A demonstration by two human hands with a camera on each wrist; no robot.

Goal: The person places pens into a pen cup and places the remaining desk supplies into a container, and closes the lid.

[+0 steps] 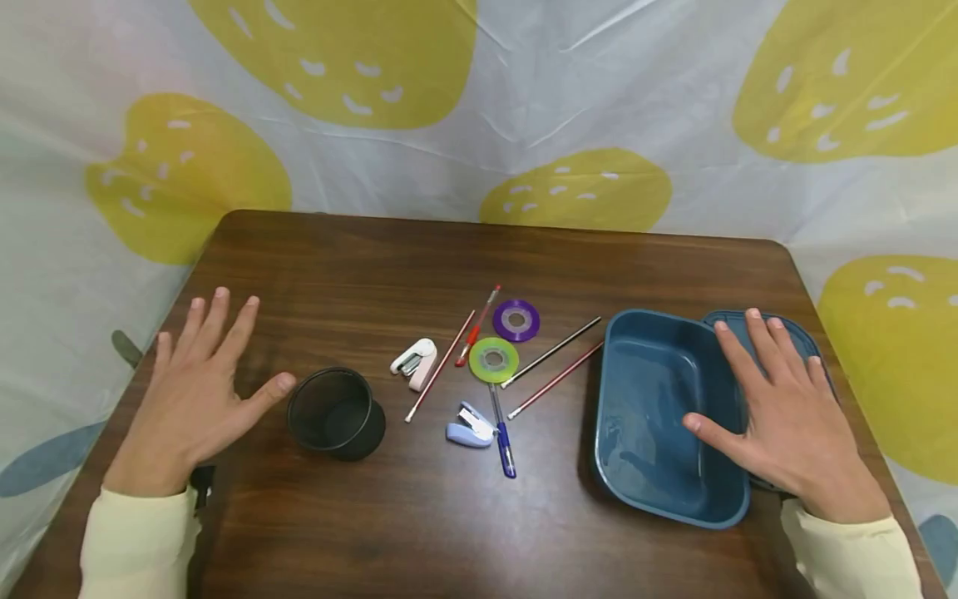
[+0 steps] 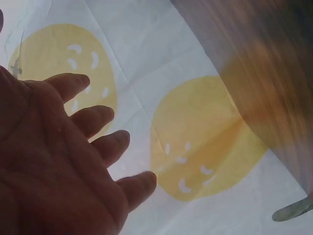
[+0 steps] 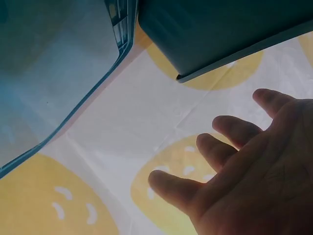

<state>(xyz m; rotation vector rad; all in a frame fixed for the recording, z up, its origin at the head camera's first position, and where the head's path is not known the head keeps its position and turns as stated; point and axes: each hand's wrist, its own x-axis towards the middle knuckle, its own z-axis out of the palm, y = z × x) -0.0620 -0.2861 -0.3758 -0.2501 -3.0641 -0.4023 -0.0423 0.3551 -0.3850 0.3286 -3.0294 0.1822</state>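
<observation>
My left hand point(image 1: 198, 387) is spread with straight fingers, left of a black round cup point(image 1: 359, 441); its thumb points toward the cup's rim. In the left wrist view the left hand point(image 2: 63, 156) holds nothing. My right hand point(image 1: 793, 416), also spread, is over the right side of a blue plastic box point(image 1: 651, 416) and its lid point(image 1: 801, 333). In the right wrist view the right hand point(image 3: 254, 171) is empty, apart from the box point(image 3: 220, 34). Between cup and box lie a white stapler point(image 1: 415, 363), a blue stapler point(image 1: 471, 427), a purple tape roll point(image 1: 530, 330) and a green tape roll point(image 1: 479, 368).
Around the rolls lie a red pen point(image 1: 471, 334), a blue pen point(image 1: 506, 449), a pink pencil point(image 1: 441, 366), a black pencil point(image 1: 554, 351) and a red pencil point(image 1: 557, 378). A lemon-patterned sheet point(image 1: 419, 166) hangs behind the brown table point(image 1: 337, 274).
</observation>
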